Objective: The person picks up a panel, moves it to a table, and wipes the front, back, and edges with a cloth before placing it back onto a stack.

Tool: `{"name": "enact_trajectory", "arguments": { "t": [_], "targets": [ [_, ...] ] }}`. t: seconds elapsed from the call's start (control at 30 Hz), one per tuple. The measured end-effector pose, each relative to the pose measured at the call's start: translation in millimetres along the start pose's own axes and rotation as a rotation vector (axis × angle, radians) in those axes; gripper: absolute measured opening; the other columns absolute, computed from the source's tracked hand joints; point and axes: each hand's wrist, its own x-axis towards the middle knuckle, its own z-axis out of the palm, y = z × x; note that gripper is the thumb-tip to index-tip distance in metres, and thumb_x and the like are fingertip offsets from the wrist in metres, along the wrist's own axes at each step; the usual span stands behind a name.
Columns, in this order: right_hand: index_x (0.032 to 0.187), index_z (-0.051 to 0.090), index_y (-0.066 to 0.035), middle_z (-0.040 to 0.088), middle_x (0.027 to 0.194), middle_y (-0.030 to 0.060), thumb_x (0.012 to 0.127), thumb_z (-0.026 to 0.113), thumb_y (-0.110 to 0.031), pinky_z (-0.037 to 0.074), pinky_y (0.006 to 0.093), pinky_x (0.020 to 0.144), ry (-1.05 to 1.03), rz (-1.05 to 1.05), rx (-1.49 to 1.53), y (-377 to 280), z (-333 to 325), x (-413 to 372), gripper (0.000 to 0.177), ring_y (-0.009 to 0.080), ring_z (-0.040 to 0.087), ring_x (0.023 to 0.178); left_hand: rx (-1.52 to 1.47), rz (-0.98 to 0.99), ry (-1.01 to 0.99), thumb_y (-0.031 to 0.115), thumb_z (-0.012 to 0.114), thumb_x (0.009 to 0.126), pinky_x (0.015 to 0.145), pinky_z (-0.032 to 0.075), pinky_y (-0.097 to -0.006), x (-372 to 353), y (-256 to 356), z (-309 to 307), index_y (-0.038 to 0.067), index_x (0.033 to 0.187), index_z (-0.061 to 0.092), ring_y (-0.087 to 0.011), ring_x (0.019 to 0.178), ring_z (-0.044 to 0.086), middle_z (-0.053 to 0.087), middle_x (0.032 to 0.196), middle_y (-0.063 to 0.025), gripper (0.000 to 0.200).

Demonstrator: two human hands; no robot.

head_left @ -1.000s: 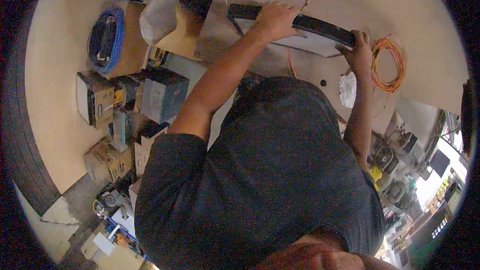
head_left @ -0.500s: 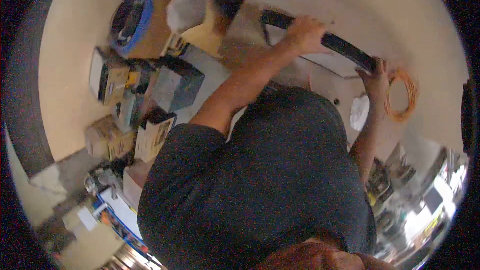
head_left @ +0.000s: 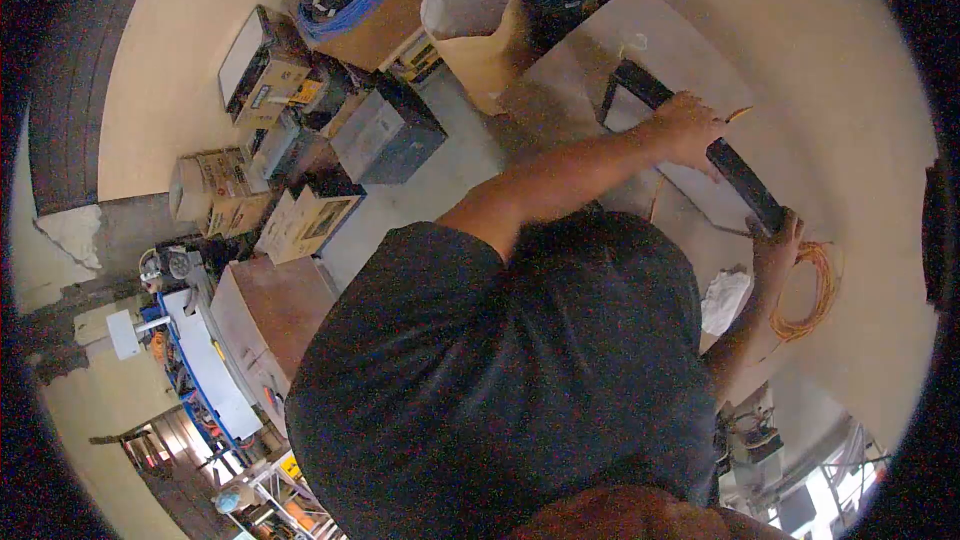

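A long black bar-like frame (head_left: 745, 185) lies slantwise over the brown tabletop (head_left: 650, 25), and a short black side piece drops from its far end. My left hand (head_left: 690, 135) is closed over the middle of the bar. A thin orange-yellow tip (head_left: 739, 115) sticks out beside its fingers. Around the near end of the bar my right hand (head_left: 777, 238) is closed, its fingers partly hidden. A coil of orange cable (head_left: 805, 295) lies just right of my right hand. A crumpled white piece (head_left: 725, 302) rests left of my right forearm.
An open paper sack (head_left: 480, 50) and a black bucket (head_left: 560, 5) stand beyond the table. To the left are a blue cable coil (head_left: 365, 15) on a carton, a grey box (head_left: 385, 135) and several cartons (head_left: 220, 185). A wall (head_left: 850, 120) runs along the right.
The view has swung, so the surroundings sit differently in the frame. Both hands keep hold of the black bar, which now slants more steeply in view. The orange-yellow tip by my left hand shows more clearly.
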Motion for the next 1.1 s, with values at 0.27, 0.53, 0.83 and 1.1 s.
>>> {"name": "enact_trajectory", "arguments": {
  "t": [0.27, 0.53, 0.83, 1.1],
  "targets": [
    [0.103, 0.052, -0.005, 0.053, 0.102, 0.0156, 0.066, 0.082, -0.024, 0.048, 0.0452, 0.073, 0.021, 0.002, 0.015, -3, -3, -2, 0.051, 0.0365, 0.056, 0.091, 0.017, -0.034, -0.106, 0.064, 0.068, 0.065, 0.087, 0.045, -0.0463, -4, 5, -13, 0.005, 0.108, 0.06, -0.0332, 0.097, 0.061, 0.064, 0.103, -0.015, 0.073],
    [0.103, 0.053, -0.006, 0.054, 0.102, 0.0155, 0.065, 0.082, -0.026, 0.047, 0.0461, 0.073, 0.052, -0.035, -0.003, 5, 1, -3, 0.052, 0.0371, 0.056, 0.091, 0.017, -0.055, -0.107, 0.063, 0.071, 0.061, 0.087, 0.044, -0.0463, 3, 8, 0, 0.007, 0.105, 0.061, -0.0319, 0.096, 0.06, 0.064, 0.1, -0.014, 0.072],
    [0.103, 0.053, -0.005, 0.056, 0.099, 0.0159, 0.066, 0.081, -0.026, 0.046, 0.0467, 0.074, 0.061, -0.085, 0.018, 23, -2, -10, 0.052, 0.0366, 0.055, 0.092, 0.004, -0.002, -0.026, 0.059, 0.073, 0.062, 0.077, 0.047, -0.0474, 1, 19, 0, 0.01, 0.114, 0.058, -0.0337, 0.089, 0.062, 0.064, 0.096, -0.0139, 0.073],
    [0.104, 0.053, -0.005, 0.056, 0.103, 0.0154, 0.066, 0.081, -0.023, 0.048, 0.0439, 0.077, -0.058, -0.019, 0.019, 47, 19, -3, 0.051, 0.0357, 0.056, 0.095, -0.054, 0.025, -0.06, 0.052, 0.074, 0.062, 0.087, 0.041, -0.0486, 20, 11, 37, 0.008, 0.096, 0.064, -0.0305, 0.097, 0.06, 0.065, 0.096, -0.0126, 0.056]
  ]
}}
